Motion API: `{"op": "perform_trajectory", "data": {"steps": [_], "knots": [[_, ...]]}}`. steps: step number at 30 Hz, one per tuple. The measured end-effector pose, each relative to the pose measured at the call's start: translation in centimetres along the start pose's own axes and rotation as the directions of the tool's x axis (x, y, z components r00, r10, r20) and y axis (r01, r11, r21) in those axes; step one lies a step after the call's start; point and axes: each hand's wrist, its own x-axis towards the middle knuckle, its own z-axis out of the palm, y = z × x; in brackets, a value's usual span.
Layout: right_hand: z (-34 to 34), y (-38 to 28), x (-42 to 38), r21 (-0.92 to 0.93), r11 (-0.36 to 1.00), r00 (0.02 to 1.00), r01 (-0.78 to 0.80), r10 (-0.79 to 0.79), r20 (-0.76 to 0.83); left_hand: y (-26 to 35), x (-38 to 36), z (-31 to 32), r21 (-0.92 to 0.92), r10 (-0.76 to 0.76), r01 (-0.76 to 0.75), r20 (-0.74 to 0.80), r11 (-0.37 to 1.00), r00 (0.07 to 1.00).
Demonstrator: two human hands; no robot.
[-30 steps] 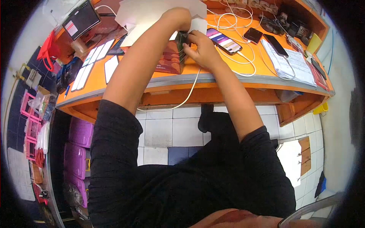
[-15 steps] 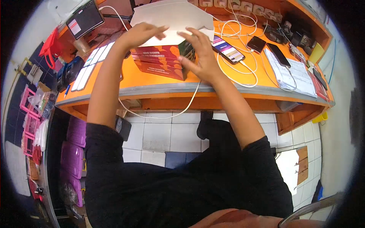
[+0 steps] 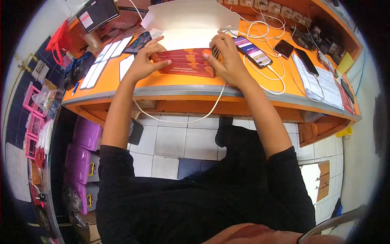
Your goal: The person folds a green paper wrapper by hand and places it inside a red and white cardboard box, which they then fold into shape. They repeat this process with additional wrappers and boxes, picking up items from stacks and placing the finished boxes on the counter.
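A red cardboard box [image 3: 187, 67] with orange print stands on the orange desk in front of me. Its white-lined lid [image 3: 191, 19] is raised and leans away from me. At the box's left end is my left hand [image 3: 145, 64], its thumb pressed on the red front and its fingers bent over the edge. My right hand [image 3: 230, 62] grips the opposite end, thumb on the front and fingers curled at the upper corner by a small white flap. The inside of the box is mostly hidden.
A lit phone [image 3: 252, 51] with a white cable lies right of the box. Beyond it are a dark phone [image 3: 306, 62] and papers [image 3: 319, 83]. Several white phone-shaped panels [image 3: 96, 73] lie at left. Another cable [image 3: 191, 120] hangs below the desk's grey edge [image 3: 178, 91].
Both hands have come down from the raised lid to the ends of the box and closed on them. The box's front now tilts more upward, and the lid stands further back.
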Motion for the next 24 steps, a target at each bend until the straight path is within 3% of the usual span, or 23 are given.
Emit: {"op": "perform_trajectory", "data": {"steps": [2,4,7,8,10,11,13,14,15,17,18,19,21,23,24], "knots": [[0.0,-0.1,-0.1,0.011,1.000,0.999,-0.021,0.021,0.024,-0.1,-0.1,0.2,-0.012,-0.024,0.023,-0.041,1.000,0.999],[-0.3,-1.2,-0.5,0.007,0.999,0.998,-0.040,0.040,-0.050,1.1,-0.2,0.0,0.083,-0.022,0.031,-0.105,0.996,0.994],[-2.9,-3.6,-2.5,-0.036,0.999,0.990,-0.008,0.003,-0.138,2.3,0.2,-0.4,0.154,-0.099,0.104,-0.040,0.983,0.994],[-4.3,-4.7,-3.6,-0.032,0.999,0.983,0.002,-0.008,-0.183,2.6,0.0,-0.1,0.158,-0.193,0.202,-0.065,0.967,0.979],[-7.5,-5.0,-7.7,-0.158,0.987,0.969,-0.042,0.001,-0.247,3.9,-0.1,0.2,0.239,-0.146,0.147,-0.023,0.960,0.989],[-8.9,-4.9,-10.1,-0.248,0.964,0.944,-0.096,0.010,-0.329,5.0,0.0,0.5,0.320,-0.110,0.101,0.010,0.942,0.994],[-12.5,-4.0,-15.9,-0.433,0.862,0.888,-0.266,0.043,-0.459,8.7,0.7,0.7,0.436,-0.176,0.121,0.088,0.892,0.980],[-14.4,-3.6,-19.1,-0.480,0.783,0.846,-0.397,0.108,-0.523,8.8,0.7,0.8,0.457,-0.118,0.050,0.121,0.888,0.986],[-15.8,-2.6,-23.2,-0.429,0.712,0.751,-0.556,0.209,-0.626,7.7,0.8,0.8,0.467,-0.050,-0.028,0.155,0.884,0.987],[-19.7,-2.1,-31.9,-0.427,0.408,0.576,-0.807,0.387,-0.720,5.2,0.9,1.9,0.248,-0.052,0.040,0.042,0.968,0.998],[-21.2,-1.8,-37.4,-0.435,0.204,0.477,-0.877,0.471,-0.742,9.1,1.7,2.1,0.300,-0.177,0.129,0.140,0.945,0.974],[-22.4,-2.0,-42.3,-0.426,0.000,0.361,-0.905,0.531,-0.767,8.6,1.4,2.2,0.376,-0.092,0.049,0.097,0.926,0.991],[-23.3,-3.4,-46.8,-0.196,-0.468,-0.148,-0.862,0.601,-0.785,6.7,1.5,1.9,0.408,-0.059,0.020,0.084,0.913,0.995],[-23.6,-4.5,-49.4,-0.112,-0.619,-0.338,-0.778,0.561,-0.755,6.5,1.6,1.9,0.300,-0.149,0.109,0.115,0.948,0.982],[-23.8,-4.5,-51.3,-0.078,-0.649,-0.405,-0.757,0.559,-0.723,7.7,1.8,2.0,0.336,-0.195,0.134,0.156,0.932,0.968]]}}
